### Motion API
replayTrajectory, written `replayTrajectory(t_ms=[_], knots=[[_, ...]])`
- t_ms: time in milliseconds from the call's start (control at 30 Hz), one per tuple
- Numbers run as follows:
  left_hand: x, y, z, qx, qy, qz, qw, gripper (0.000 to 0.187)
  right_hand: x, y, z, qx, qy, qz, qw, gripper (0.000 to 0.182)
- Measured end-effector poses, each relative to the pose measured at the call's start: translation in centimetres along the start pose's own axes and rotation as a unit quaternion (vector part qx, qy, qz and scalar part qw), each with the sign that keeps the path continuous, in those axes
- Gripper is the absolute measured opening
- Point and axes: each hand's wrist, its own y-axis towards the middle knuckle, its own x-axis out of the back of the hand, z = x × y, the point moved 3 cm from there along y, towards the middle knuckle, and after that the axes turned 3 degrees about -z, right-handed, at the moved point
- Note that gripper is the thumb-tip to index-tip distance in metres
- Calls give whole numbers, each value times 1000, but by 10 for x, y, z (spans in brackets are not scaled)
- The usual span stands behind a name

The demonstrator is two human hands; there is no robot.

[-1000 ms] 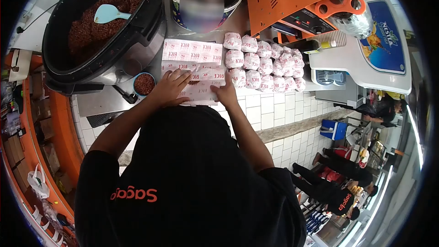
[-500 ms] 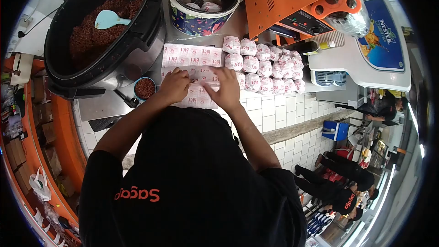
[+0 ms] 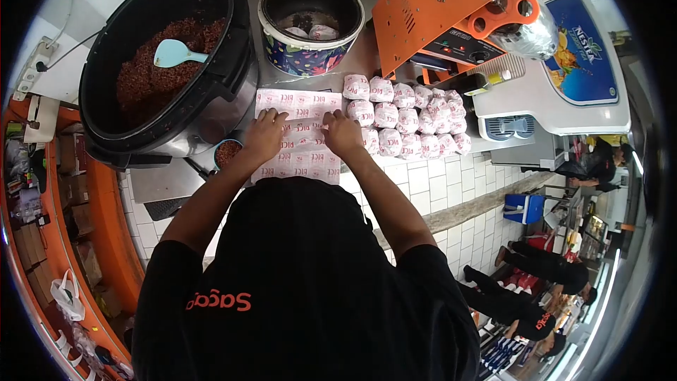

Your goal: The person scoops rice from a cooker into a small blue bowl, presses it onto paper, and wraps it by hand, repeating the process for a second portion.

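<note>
Sheets of white wrapping paper printed "RICE" in red lie on the counter in front of me. My left hand is closed on the left side of a folded piece of this paper, its fingers pressed down. My right hand grips the right side, with fingers curled. What lies inside the fold is hidden. Beside my right hand stand rows of wrapped rice bundles. A small bowl of reddish-brown rice sits by my left forearm, partly covered by it.
A large black cooker of reddish-brown rice, with a pale blue paddle, stands left. A patterned pot holding wrapped bundles is behind the paper. An orange machine and a drink dispenser stand right. Other people work farther off.
My hands have moved from above the paper's middle out to the two sides of the fold, fingers now pressing down. The whole view has shifted slightly.
</note>
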Motion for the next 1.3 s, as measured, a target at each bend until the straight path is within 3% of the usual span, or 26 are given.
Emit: replayTrajectory(t_ms=[33, 133, 233, 333, 367, 467, 600, 633, 733, 867, 933, 967, 1033, 1133, 1200, 1233, 1267, 1300], knots=[[-3, -3, 0, -9, 7, -30, 999, 44, 1, -3, 2, 13, -17, -75, 997, 26], [-12, -10, 4, 5, 85, -35, 996, 46, -8, -5, 1, 75, -23, -40, 996, 20], [-11, -8, 10, -18, 62, 36, 997, 41, -23, -10, -1, 141, -37, -9, 989, 20], [-12, -19, 8, -45, 26, 112, 992, 38, -39, -29, -8, 194, 16, -28, 980, 26], [-15, -26, 10, -70, 14, 102, 992, 36, -49, -35, -12, 189, 78, -61, 977, 27], [-21, -44, 16, -120, -10, 77, 990, 32, -25, -63, -5, 199, 92, -127, 967, 26], [-24, -48, 15, -93, -20, 51, 994, 29, -44, -57, -18, 137, 145, -102, 975, 24], [-28, -45, 20, -75, -23, 43, 996, 29, -42, -53, -17, 150, 136, -151, 968, 11], [-34, -33, 25, 2, -2, 55, 999, 29, -45, -32, -9, 29, 155, -123, 980, 7], [-19, -8, 2, 151, 19, 129, 980, 30, -24, -8, 6, -126, 121, 45, 984, 20], [-6, 0, -11, 192, 19, 141, 971, 32, -17, -5, 14, -141, 66, -19, 988, 21], [-6, 1, -13, 169, 47, 102, 979, 34, -13, -4, 16, -150, 39, -51, 987, 22], [-16, 0, -17, 117, 102, 20, 988, 37, -11, -4, 19, -102, -10, -10, 995, 23], [-38, 6, -4, -2, 63, -106, 992, 40, -25, -9, 23, -59, -46, -31, 997, 23], [-41, 7, 3, -26, -2, -23, 999, 40, -29, -14, 25, -59, -42, -17, 997, 22], [-37, 10, 3, -38, -32, 17, 999, 41, -28, -21, 27, -57, -30, -54, 996, 19], [-31, 13, 2, -45, -69, 7, 997, 39, -32, -25, 29, -68, 0, -86, 994, 17], [-25, 11, -1, -52, -107, 0, 993, 37, -36, -27, 27, -79, 88, -42, 992, 22]])
